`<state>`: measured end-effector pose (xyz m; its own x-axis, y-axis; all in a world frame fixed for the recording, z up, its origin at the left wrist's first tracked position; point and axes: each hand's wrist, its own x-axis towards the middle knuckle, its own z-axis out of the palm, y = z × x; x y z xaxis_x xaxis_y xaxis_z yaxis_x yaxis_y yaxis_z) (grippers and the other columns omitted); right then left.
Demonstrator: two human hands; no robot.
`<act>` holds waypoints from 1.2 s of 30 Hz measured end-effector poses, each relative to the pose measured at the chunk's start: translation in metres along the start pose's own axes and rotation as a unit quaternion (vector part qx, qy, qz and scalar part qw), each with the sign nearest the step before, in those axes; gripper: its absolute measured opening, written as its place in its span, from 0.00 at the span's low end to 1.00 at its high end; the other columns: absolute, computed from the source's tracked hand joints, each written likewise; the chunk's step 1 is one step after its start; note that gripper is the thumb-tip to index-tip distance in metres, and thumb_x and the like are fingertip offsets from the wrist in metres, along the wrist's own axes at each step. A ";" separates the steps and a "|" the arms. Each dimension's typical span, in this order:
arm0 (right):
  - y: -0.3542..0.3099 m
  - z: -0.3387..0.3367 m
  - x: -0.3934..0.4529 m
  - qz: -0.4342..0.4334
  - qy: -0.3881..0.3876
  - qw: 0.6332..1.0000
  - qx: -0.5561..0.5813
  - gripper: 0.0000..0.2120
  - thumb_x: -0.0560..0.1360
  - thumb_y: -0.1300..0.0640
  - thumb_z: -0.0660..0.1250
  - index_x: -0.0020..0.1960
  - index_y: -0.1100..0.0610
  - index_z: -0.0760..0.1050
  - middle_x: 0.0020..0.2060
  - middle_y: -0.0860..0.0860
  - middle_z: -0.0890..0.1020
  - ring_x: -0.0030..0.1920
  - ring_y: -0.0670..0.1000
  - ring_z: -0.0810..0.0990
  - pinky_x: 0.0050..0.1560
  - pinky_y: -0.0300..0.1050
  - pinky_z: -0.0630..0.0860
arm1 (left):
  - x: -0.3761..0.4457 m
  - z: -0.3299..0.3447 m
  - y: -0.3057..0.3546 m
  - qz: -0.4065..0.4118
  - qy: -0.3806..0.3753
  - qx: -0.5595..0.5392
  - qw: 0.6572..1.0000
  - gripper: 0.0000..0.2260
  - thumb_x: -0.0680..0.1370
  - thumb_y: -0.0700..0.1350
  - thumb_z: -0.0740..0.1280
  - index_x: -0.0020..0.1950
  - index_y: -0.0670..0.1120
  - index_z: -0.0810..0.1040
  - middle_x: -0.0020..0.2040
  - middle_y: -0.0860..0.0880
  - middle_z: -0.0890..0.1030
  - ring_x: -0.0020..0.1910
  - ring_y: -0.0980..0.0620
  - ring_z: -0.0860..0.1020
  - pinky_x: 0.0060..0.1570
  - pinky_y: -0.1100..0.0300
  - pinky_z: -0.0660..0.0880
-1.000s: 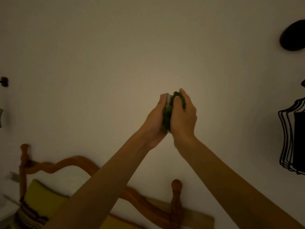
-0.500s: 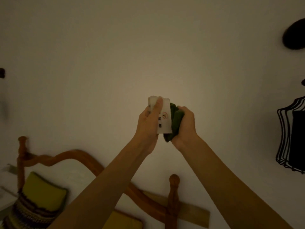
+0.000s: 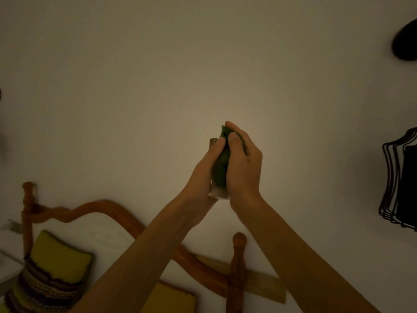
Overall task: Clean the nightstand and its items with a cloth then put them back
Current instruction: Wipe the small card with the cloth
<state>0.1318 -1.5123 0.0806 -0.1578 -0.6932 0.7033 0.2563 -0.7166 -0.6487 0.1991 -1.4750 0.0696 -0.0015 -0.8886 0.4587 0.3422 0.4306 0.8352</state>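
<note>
A plain off-white wall (image 3: pixel 158 75) fills most of the view, dimly lit with a warmer glow near its middle. Low down stands a curved orange-brown wooden headboard (image 3: pixel 108 207) with turned posts. Against it leans a yellow-green cushion with striped knitted trim (image 3: pixel 56 269). At the right edge are a black outlined wall decoration (image 3: pixel 401 177) and a dark rounded shape (image 3: pixel 405 41).

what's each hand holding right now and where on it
The left hand grips a small white box by its left side. The right hand holds a bunched green cloth, pressing it against the box's other face.
</note>
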 end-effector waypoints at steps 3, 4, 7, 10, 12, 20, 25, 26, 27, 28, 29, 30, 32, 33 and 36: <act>-0.008 0.004 0.000 -0.010 0.001 0.999 -0.040 0.14 0.83 0.52 0.61 0.67 0.46 0.78 0.60 0.37 0.79 0.59 0.38 0.78 0.66 0.45 0.76 | 0.002 -0.004 0.005 -0.022 -0.026 -0.032 0.999 0.25 0.77 0.62 0.60 0.68 0.50 0.77 0.63 0.46 0.81 0.62 0.46 0.80 0.55 0.50 0.80; -0.008 0.008 -0.010 -0.026 -0.015 0.998 -0.063 0.15 0.83 0.51 0.60 0.67 0.44 0.77 0.59 0.34 0.78 0.59 0.36 0.77 0.67 0.42 0.75 | 0.004 -0.007 0.009 -0.021 -0.021 -0.040 0.999 0.24 0.79 0.63 0.59 0.66 0.48 0.79 0.62 0.45 0.82 0.61 0.45 0.80 0.53 0.49 0.81; -0.006 0.012 -0.044 -0.100 -0.096 0.985 -0.107 0.17 0.81 0.48 0.59 0.68 0.42 0.73 0.63 0.33 0.76 0.63 0.32 0.74 0.67 0.35 0.72 | 0.006 -0.015 0.020 -0.020 -0.012 -0.066 0.998 0.25 0.78 0.66 0.58 0.52 0.47 0.84 0.63 0.42 0.80 0.62 0.44 0.79 0.59 0.47 0.79; -0.013 0.004 -0.024 -0.081 -0.082 0.990 -0.083 0.17 0.83 0.53 0.59 0.71 0.48 0.73 0.68 0.43 0.77 0.67 0.40 0.75 0.70 0.45 0.73 | 0.000 -0.014 0.021 -0.021 -0.039 -0.042 0.998 0.27 0.77 0.69 0.56 0.61 0.52 0.83 0.63 0.44 0.81 0.60 0.45 0.82 0.51 0.49 0.81; -0.023 0.002 -0.007 -0.037 -0.047 0.995 -0.084 0.17 0.84 0.54 0.58 0.72 0.49 0.73 0.68 0.44 0.77 0.67 0.43 0.75 0.71 0.49 0.72 | -0.005 -0.009 0.021 -0.016 -0.046 -0.023 0.999 0.27 0.79 0.68 0.53 0.65 0.55 0.80 0.61 0.47 0.83 0.59 0.48 0.82 0.48 0.52 0.81; -0.029 -0.001 0.005 -0.119 -0.014 0.989 -0.092 0.13 0.82 0.54 0.60 0.64 0.50 0.78 0.54 0.38 0.81 0.56 0.37 0.79 0.58 0.33 0.76 | -0.009 0.000 0.031 -0.040 0.011 0.058 0.997 0.27 0.81 0.66 0.47 0.68 0.55 0.75 0.63 0.46 0.82 0.58 0.43 0.82 0.53 0.41 0.81; -0.031 -0.003 0.017 -0.038 -0.019 0.998 -0.042 0.11 0.83 0.58 0.61 0.59 0.50 0.81 0.49 0.37 0.82 0.50 0.36 0.81 0.54 0.39 0.79 | -0.017 -0.001 0.026 -0.036 -0.026 0.117 0.992 0.24 0.81 0.64 0.46 0.70 0.59 0.72 0.62 0.50 0.80 0.50 0.48 0.84 0.39 0.49 0.83; -0.031 -0.003 0.011 -0.053 -0.007 0.998 -0.039 0.11 0.83 0.58 0.61 0.59 0.51 0.80 0.49 0.38 0.82 0.51 0.37 0.81 0.56 0.41 0.80 | -0.018 -0.002 0.025 -0.029 -0.022 0.136 0.990 0.23 0.81 0.65 0.47 0.67 0.60 0.74 0.60 0.51 0.82 0.49 0.49 0.84 0.39 0.50 0.83; -0.030 -0.004 0.003 -0.084 0.004 0.996 -0.038 0.11 0.83 0.58 0.60 0.60 0.51 0.79 0.51 0.39 0.82 0.54 0.39 0.81 0.58 0.42 0.80 | -0.018 -0.003 0.022 -0.022 -0.009 0.141 0.990 0.22 0.81 0.65 0.48 0.62 0.61 0.77 0.56 0.52 0.84 0.49 0.49 0.84 0.39 0.50 0.83; -0.028 -0.004 -0.009 -0.127 0.004 0.991 -0.036 0.12 0.82 0.57 0.60 0.61 0.52 0.79 0.53 0.40 0.82 0.56 0.40 0.81 0.60 0.41 0.79 | -0.016 -0.003 0.020 -0.020 0.005 0.128 0.992 0.21 0.82 0.64 0.50 0.58 0.59 0.80 0.53 0.51 0.86 0.49 0.49 0.85 0.41 0.50 0.83; -0.026 -0.004 -0.021 -0.170 -0.008 0.985 -0.035 0.12 0.82 0.57 0.60 0.62 0.53 0.78 0.55 0.42 0.82 0.58 0.41 0.80 0.61 0.39 0.78 | -0.014 -0.002 0.016 -0.022 0.021 0.105 0.994 0.21 0.82 0.63 0.51 0.56 0.57 0.81 0.51 0.49 0.86 0.48 0.47 0.85 0.42 0.50 0.83; -0.023 -0.004 -0.031 -0.202 -0.028 0.978 -0.036 0.13 0.81 0.57 0.60 0.63 0.53 0.77 0.57 0.43 0.82 0.60 0.41 0.80 0.62 0.38 0.77 | -0.011 -0.002 0.014 -0.020 0.043 0.080 0.996 0.20 0.83 0.61 0.53 0.55 0.54 0.82 0.48 0.48 0.87 0.47 0.47 0.85 0.42 0.51 0.83; -0.017 -0.004 -0.043 -0.225 -0.066 0.970 -0.062 0.14 0.80 0.55 0.61 0.64 0.53 0.77 0.59 0.45 0.82 0.62 0.41 0.79 0.64 0.37 0.75 | -0.005 -0.003 0.011 -0.015 0.096 0.010 0.995 0.20 0.84 0.56 0.54 0.48 0.47 0.81 0.41 0.46 0.85 0.40 0.49 0.85 0.38 0.55 0.82; -0.015 -0.004 -0.045 -0.222 -0.077 0.969 -0.082 0.14 0.80 0.54 0.62 0.64 0.53 0.77 0.60 0.45 0.82 0.62 0.40 0.78 0.65 0.37 0.75 | -0.003 -0.005 0.009 -0.007 0.116 -0.014 0.993 0.20 0.84 0.55 0.54 0.46 0.43 0.79 0.40 0.43 0.82 0.39 0.48 0.83 0.39 0.54 0.81; -0.012 -0.006 -0.038 -0.166 -0.078 0.979 -0.089 0.13 0.79 0.54 0.63 0.62 0.51 0.78 0.55 0.40 0.82 0.57 0.36 0.79 0.59 0.30 0.75 | 0.001 -0.011 -0.001 0.051 0.166 0.138 0.975 0.19 0.84 0.55 0.52 0.55 0.40 0.69 0.50 0.35 0.75 0.45 0.44 0.78 0.47 0.46 0.81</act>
<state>0.1292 -1.4780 0.0599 -0.0533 -0.4090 0.9110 0.0438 -0.9123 -0.4071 0.2088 -1.4784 0.0657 0.3391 -0.8211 0.4590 0.0595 0.5057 0.8607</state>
